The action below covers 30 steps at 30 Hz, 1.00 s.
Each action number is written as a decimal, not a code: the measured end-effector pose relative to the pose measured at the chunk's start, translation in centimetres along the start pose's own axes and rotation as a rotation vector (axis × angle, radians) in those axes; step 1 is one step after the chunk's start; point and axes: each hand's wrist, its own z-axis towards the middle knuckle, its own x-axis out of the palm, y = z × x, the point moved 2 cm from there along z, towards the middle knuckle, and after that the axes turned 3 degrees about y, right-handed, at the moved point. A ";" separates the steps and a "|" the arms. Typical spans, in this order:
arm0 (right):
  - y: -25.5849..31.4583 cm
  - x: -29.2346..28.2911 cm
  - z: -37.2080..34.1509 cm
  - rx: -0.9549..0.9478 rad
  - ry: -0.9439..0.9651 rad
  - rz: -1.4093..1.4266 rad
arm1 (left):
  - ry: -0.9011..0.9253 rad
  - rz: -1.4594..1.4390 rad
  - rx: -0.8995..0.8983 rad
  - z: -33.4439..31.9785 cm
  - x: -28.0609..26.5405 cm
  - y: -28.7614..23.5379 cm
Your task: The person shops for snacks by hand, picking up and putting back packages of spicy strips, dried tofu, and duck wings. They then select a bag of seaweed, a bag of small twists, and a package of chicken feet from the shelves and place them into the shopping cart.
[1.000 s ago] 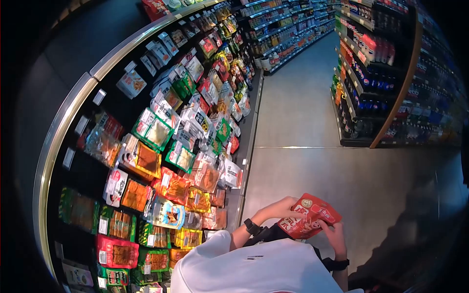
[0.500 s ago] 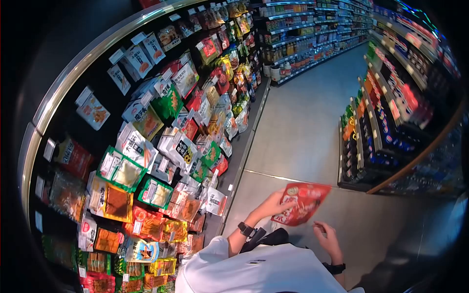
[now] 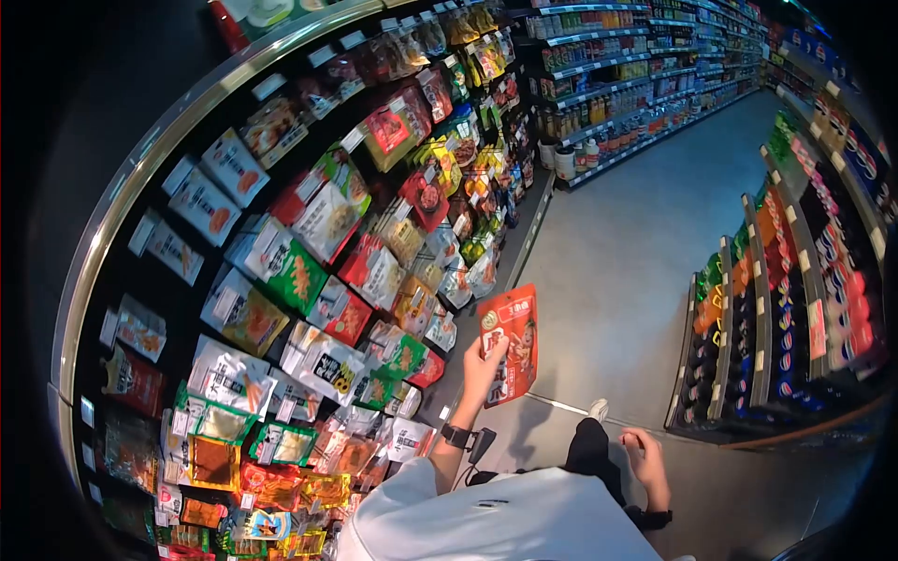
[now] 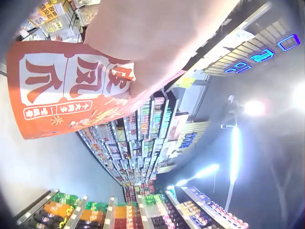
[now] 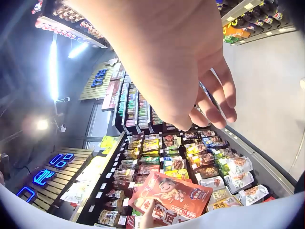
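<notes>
My left hand [image 3: 480, 374] pinches a red snack pouch [image 3: 516, 341] by its left edge, with the thumb over the front. In the head view the pouch stands nearly upright above the floor, beside the hanging rack. Large dark characters on white panels show on the pouch [image 4: 43, 90] in the left wrist view. A cartoon figure is printed on it, seen in the right wrist view. My right hand [image 3: 645, 460] hangs to the right, apart from the pouch, fingers loosely curled and holding nothing. Its fingers [image 5: 217, 95] are also visible in the right wrist view.
A long rack of hanging snack packets [image 3: 323, 360] runs along the left, bordered by a metal rail [image 3: 140, 168]. Slanted shelves of drink bottles [image 3: 758, 318] stand on the right. Between them lies the grey floor [image 3: 617, 252], with more stocked shelves [image 3: 645, 84] at the far end.
The right hand has let go of the pouch and dropped away to the right. The left hand has carried the pouch forward and left, turning it upright. The head view has shifted along the aisle.
</notes>
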 end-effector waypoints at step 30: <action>7.2 -6.2 76.6 -0.068 0.331 -0.100 | -0.462 -0.015 0.103 61.8 9.1 -5.6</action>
